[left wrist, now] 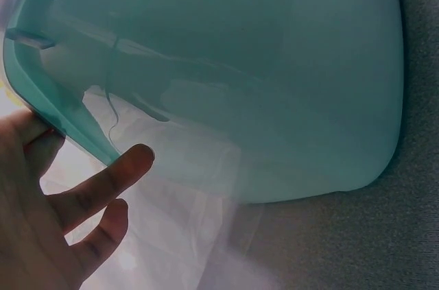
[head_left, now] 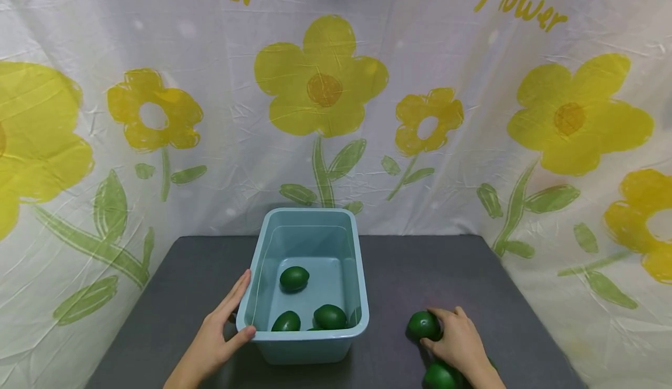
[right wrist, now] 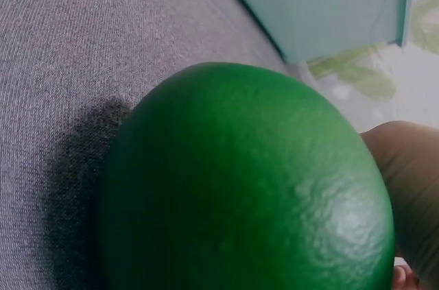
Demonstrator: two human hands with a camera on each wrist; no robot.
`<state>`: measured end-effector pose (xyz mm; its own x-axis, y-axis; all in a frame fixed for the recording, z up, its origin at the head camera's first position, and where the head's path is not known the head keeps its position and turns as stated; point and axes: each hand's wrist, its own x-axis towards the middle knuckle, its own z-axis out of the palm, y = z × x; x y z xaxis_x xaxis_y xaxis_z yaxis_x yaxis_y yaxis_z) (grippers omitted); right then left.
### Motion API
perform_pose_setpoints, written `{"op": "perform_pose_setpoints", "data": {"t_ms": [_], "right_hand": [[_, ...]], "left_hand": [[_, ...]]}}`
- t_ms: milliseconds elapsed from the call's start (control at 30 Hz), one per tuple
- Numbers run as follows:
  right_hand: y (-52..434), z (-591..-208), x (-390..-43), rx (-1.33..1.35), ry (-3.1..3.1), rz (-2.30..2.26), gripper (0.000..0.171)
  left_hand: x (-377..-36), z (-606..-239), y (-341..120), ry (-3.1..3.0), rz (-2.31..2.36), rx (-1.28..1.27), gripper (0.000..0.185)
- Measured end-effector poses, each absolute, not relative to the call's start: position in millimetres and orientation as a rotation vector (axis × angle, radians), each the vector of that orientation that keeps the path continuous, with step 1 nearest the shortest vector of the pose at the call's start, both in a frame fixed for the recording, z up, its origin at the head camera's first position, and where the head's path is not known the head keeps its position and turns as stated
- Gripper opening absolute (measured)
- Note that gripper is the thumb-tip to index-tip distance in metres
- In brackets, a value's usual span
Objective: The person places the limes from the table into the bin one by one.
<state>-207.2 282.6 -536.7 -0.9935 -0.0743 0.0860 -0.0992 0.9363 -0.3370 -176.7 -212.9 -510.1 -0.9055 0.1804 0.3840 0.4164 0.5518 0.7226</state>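
The left hand (head_left: pixel 217 333) grips the near left corner of the blue tub (head_left: pixel 353 326), thumb over its rim. The right hand (head_left: pixel 461 342) grasps a green fruit (head_left: pixel 423 325) on the grey surface (head_left: pixel 451 272).

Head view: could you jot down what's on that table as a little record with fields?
table: dark grey top
bin: light blue tub, open
in bin: three green fruits in plain view
left hand: grips the bin's near left rim
right hand: holds a green fruit on the table
beside it: another green fruit, nearer the camera
backdrop: white cloth with yellow flowers
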Motion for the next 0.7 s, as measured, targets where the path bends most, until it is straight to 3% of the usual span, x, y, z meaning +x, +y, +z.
{"op": "perform_pose_setpoints", "data": {"t_ms": [467, 700], "right_hand": [[280.4, -532.1, -208.5, -0.078, -2.907, 0.915, 0.077], [274.5, -522.1, -205.5, -0.181, -2.799, 1.227, 0.070]], "left_hand": [[-177.1, -510.1, -213.2, -2.522, -1.263, -0.498, 0.087], [-176.7, -509.5, -212.8, -2.536, -1.244, -0.490, 0.087]]}}
